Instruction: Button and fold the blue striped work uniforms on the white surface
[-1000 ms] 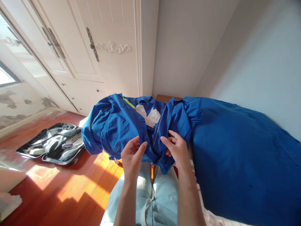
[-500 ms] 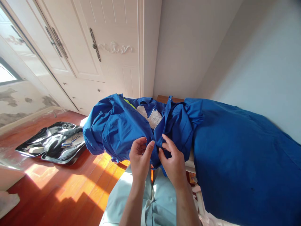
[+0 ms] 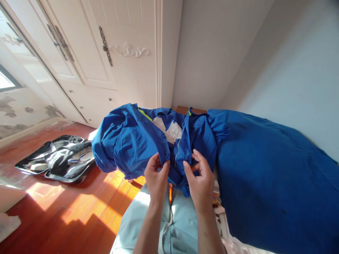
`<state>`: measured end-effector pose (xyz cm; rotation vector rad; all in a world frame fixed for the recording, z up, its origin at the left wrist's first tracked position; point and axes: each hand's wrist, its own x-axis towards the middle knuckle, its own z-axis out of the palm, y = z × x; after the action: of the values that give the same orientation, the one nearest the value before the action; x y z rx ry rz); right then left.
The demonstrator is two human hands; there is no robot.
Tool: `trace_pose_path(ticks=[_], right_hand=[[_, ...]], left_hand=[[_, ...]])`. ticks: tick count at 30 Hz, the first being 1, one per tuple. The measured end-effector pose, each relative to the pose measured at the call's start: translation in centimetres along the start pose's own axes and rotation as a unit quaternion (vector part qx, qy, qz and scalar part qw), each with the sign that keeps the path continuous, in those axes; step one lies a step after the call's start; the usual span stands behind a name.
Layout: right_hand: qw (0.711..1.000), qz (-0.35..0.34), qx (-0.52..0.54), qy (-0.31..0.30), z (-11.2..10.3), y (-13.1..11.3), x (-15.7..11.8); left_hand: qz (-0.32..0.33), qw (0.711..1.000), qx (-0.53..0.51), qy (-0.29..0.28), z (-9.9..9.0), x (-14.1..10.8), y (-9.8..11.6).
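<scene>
A blue jacket (image 3: 135, 141) lies spread in front of my knees, its front parted above my hands, with a zipper edge and a white patterned surface (image 3: 173, 132) visible in the gap. My left hand (image 3: 156, 174) pinches the left front edge near a button. Opposite it, my right hand (image 3: 200, 174) pinches the right front edge beside the zipper strip. A short distance separates the two hands. Lime-green strips show inside the collar.
A large blue cloth (image 3: 270, 176) covers a surface at the right, against the wall. An open black suitcase (image 3: 71, 164) with things in it lies on the red wooden floor (image 3: 92, 215) at the left. A white wardrobe (image 3: 132, 77) stands behind.
My right hand has moved slightly right with its edge of the jacket, so the two front edges are farther apart. More of the zipper now shows.
</scene>
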<state>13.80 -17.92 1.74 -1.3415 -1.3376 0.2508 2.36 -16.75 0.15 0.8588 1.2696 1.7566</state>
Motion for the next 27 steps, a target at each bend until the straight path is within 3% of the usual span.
trace_pose_path(ticks=[4,7,11,14,21,27], right_hand=[[0.999,0.003,0.025,-0.028,0.9,-0.5,-0.5],[0.991,0.065,0.097,-0.058,1.4,-0.6,-0.9],[0.959,0.173,0.212,-0.071,1.6,-0.5,-1.2],[0.937,0.208,0.269,-0.082,1.5,-0.6,-1.3],[0.926,0.215,0.293,-0.102,1.6,-0.8,-1.6],[0.944,0.171,0.251,-0.129,1.4,0.0,-1.8]], left_hand=[[0.085,0.995,0.051,0.017,0.5,-0.8,0.1],[0.106,0.993,0.053,-0.005,0.8,-1.1,0.1],[0.086,0.996,0.027,-0.002,1.0,-1.2,0.4],[0.072,0.997,0.030,0.012,1.0,-1.2,0.7],[0.011,0.999,-0.024,0.031,0.8,-1.3,1.4],[-0.058,0.993,-0.095,0.040,0.9,-1.2,1.6]])
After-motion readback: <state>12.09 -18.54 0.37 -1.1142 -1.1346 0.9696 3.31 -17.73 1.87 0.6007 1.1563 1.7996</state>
